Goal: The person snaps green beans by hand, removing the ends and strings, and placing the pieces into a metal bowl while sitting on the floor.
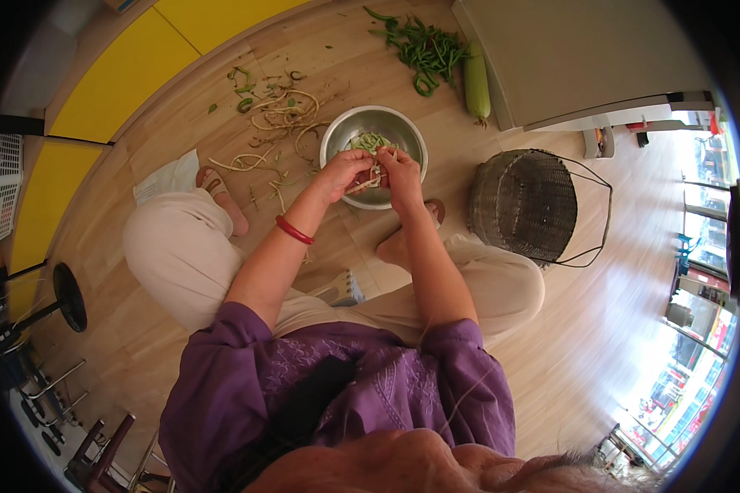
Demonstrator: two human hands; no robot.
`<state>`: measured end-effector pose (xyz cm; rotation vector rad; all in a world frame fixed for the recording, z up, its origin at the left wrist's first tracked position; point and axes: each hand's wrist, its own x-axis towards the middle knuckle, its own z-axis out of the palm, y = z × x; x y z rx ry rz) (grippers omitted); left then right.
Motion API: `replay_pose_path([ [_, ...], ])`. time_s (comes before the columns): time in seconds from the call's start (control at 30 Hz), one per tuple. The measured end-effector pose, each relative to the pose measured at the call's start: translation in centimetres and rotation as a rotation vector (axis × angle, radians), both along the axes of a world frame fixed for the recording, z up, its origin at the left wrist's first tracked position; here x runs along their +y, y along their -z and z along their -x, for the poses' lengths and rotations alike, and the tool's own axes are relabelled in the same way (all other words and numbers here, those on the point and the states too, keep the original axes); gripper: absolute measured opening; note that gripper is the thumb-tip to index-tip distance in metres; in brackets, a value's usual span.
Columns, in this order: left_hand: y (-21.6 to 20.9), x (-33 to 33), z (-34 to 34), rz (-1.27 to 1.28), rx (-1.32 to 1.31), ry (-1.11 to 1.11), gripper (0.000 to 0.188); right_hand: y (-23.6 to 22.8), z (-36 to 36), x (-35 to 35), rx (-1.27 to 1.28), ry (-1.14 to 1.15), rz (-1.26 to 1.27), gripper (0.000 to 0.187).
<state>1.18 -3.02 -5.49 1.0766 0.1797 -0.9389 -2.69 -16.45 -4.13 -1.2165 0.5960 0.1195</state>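
Over a round steel bowl (419,141) on the floor, my left hand (344,172) and my right hand (402,176) come close together, fingers pinched. Between them is a pale long bean (375,176), partly hidden by the fingers; one stretch of it hangs below the hands. Short pale-green bean pieces (372,141) lie inside the bowl, just beyond my fingertips. Left of the bowl, long whole beans (302,107) curl loosely on the floor among trimmed scraps (242,82).
At the back lies a heap of green peppers (427,51), beside a long pale-green gourd (476,84) near a cabinet (567,57). A dark woven basket (489,197) with a wire handle stands on the right. Yellow cabinets (107,70) line the left. A white cloth (166,177) lies near my left foot.
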Motion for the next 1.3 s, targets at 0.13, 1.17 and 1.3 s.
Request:
replay_pose_path([
  [0.13,0.1,0.3,-0.4,0.078,-0.029,0.020,0.014,-0.2,-0.5,0.1,0.021,0.044,-0.018,0.018],
  [1.17,0.7,0.3,-0.5,0.017,-0.100,0.100,0.015,0.4,-0.9,-1.0,-0.191,0.019,-0.100,0.030],
  [1.3,1.8,0.1,-0.5,0.107,-0.013,-0.044,0.015,0.6,-0.7,-1.1,-0.127,-0.001,0.002,0.038],
])
